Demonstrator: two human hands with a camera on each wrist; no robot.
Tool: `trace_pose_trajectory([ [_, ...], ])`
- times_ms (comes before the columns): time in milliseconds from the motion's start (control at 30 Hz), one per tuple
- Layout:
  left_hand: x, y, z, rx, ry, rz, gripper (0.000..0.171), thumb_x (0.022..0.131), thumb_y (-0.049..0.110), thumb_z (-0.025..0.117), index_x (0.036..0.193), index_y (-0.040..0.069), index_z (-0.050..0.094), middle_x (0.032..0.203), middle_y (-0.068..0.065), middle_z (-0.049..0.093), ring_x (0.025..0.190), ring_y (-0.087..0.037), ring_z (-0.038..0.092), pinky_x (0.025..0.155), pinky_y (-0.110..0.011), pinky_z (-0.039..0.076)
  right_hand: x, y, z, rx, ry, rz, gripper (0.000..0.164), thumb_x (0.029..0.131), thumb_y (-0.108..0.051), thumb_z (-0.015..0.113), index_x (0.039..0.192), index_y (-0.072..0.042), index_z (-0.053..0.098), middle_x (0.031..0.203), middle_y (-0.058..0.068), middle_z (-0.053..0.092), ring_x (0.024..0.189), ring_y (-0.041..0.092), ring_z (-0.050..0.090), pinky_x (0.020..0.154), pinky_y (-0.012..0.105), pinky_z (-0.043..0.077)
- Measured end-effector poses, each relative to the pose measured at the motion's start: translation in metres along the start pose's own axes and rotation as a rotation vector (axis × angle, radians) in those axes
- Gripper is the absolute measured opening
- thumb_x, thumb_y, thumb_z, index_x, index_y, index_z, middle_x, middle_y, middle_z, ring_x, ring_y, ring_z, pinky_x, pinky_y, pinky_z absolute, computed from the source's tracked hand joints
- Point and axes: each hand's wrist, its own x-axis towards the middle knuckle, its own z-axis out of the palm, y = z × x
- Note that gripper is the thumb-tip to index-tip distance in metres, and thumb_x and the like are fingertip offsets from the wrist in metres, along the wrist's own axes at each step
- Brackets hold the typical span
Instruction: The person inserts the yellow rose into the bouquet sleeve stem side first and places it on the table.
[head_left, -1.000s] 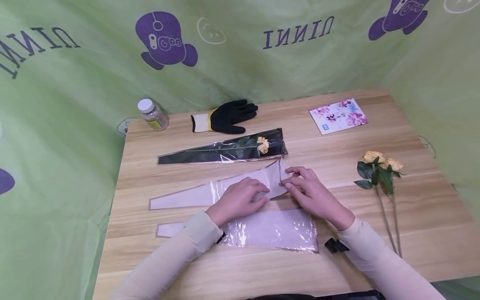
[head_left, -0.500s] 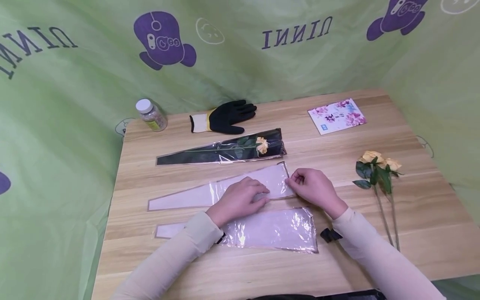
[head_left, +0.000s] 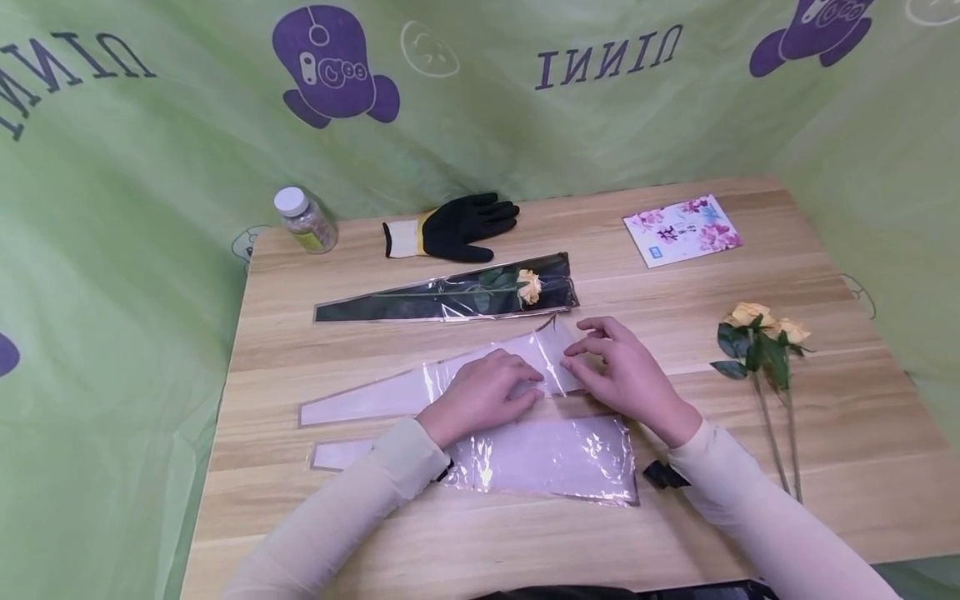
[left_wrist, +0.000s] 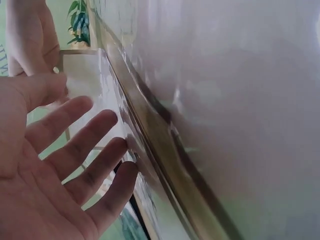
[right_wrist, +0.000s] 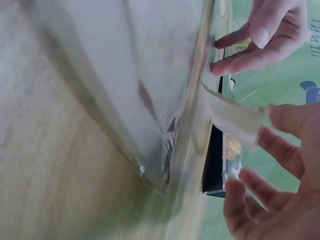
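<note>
A tapered white flower sleeve [head_left: 390, 387] with a brown border lies across the middle of the table. My left hand [head_left: 487, 396] rests on it with relaxed fingers, spread in the left wrist view. At the sleeve's wide end, my right hand [head_left: 628, 375] pinches the edge between thumb and index finger; the other fingers stay loose. That end is bent upward, as the lifted flap [right_wrist: 232, 117] in the right wrist view shows. Nearer the body lies a second white sleeve [head_left: 555, 454], partly under my left forearm. Farther back, a black sleeve [head_left: 360, 310] holds one pale yellow rose [head_left: 528, 287].
Two pale yellow roses [head_left: 767, 325] with long stems lie at the right. Along the back are a lidded bottle [head_left: 306, 221], a black work glove [head_left: 465, 229] and a flowered card [head_left: 682, 231]. A green curtain [head_left: 465, 125] hangs behind the table.
The wide end of the middle sleeve was bent up, then lay flat half a second ago, and is lifted again now by my right hand. My left hand has stayed in place.
</note>
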Motion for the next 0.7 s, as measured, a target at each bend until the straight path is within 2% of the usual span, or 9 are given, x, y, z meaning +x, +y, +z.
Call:
trace_pose_trajectory([
  [33,0.003,0.0,0.0,-0.041,0.019,-0.014,0.031,0.101,0.04,0.061,0.122,0.021,0.074,0.118,0.007,0.069,0.108,-0.012,0.059,0.089,-0.032,0.056,0.0,0.0,0.0,0.032,-0.005,0.005,0.015,0.093,-0.024,0.077,0.099,-0.011,0.079,0.129,0.013,0.058,0.109,0.028,0.059,0.09,0.046,0.054],
  [100,0.009,-0.001,0.001,-0.166,0.074,-0.059,0.027,0.101,0.037,0.063,0.118,0.019,0.075,0.113,0.007,0.071,0.104,-0.011,0.062,0.09,-0.03,0.056,-0.001,0.001,0.0,0.074,-0.013,0.008,0.015,0.095,-0.022,0.074,0.102,-0.01,0.078,0.125,0.01,0.06,0.104,0.024,0.061,0.086,0.042,0.056],
  [167,0.016,-0.002,0.001,-0.366,0.145,-0.132,0.024,0.1,0.034,0.066,0.112,0.016,0.076,0.106,0.007,0.073,0.097,-0.01,0.065,0.089,-0.028,0.057,-0.002,0.002,0.001,0.087,-0.019,-0.001,0.014,0.095,-0.019,0.074,0.104,-0.009,0.078,0.119,0.007,0.063,0.1,0.021,0.062,0.082,0.04,0.057],
  [300,0.027,0.001,0.001,-0.994,0.261,-0.333,0.019,0.097,0.019,0.072,0.107,0.004,0.073,0.096,-0.007,0.074,0.086,-0.017,0.071,0.084,-0.034,0.063,-0.001,0.003,0.004,0.09,-0.031,-0.019,0.016,0.095,-0.02,0.075,0.107,-0.01,0.077,0.108,0.001,0.064,0.088,0.016,0.06,0.073,0.034,0.056],
  [333,0.029,0.003,0.001,-1.124,0.288,-0.387,0.018,0.096,0.016,0.074,0.107,0.002,0.072,0.094,-0.011,0.073,0.084,-0.019,0.072,0.082,-0.036,0.064,-0.001,0.002,0.004,0.088,-0.034,-0.02,0.016,0.095,-0.021,0.075,0.107,-0.011,0.077,0.106,0.0,0.064,0.084,0.015,0.059,0.07,0.033,0.055],
  [400,0.032,0.007,0.002,-1.32,0.318,-0.471,0.018,0.093,0.009,0.075,0.107,-0.002,0.07,0.093,-0.017,0.073,0.08,-0.023,0.073,0.078,-0.037,0.065,0.0,0.002,0.005,0.082,-0.035,-0.018,0.017,0.094,-0.023,0.075,0.107,-0.011,0.077,0.104,-0.001,0.063,0.078,0.015,0.056,0.066,0.031,0.053],
  [500,0.034,0.012,0.005,-1.391,0.323,-0.52,0.018,0.092,0.005,0.076,0.106,-0.003,0.07,0.092,-0.019,0.072,0.075,-0.021,0.073,0.076,-0.035,0.065,-0.001,0.001,0.007,0.069,-0.034,-0.022,0.018,0.094,-0.023,0.075,0.107,-0.011,0.077,0.103,-0.001,0.062,0.074,0.015,0.054,0.064,0.03,0.052],
  [700,0.035,0.013,0.014,-1.416,0.319,-0.502,0.016,0.092,0.002,0.074,0.105,-0.006,0.07,0.092,-0.02,0.073,0.076,-0.022,0.073,0.076,-0.033,0.065,0.001,-0.003,0.008,0.062,-0.043,-0.045,0.02,0.094,-0.023,0.076,0.109,-0.011,0.076,0.105,-0.001,0.063,0.079,0.014,0.055,0.067,0.031,0.052],
])
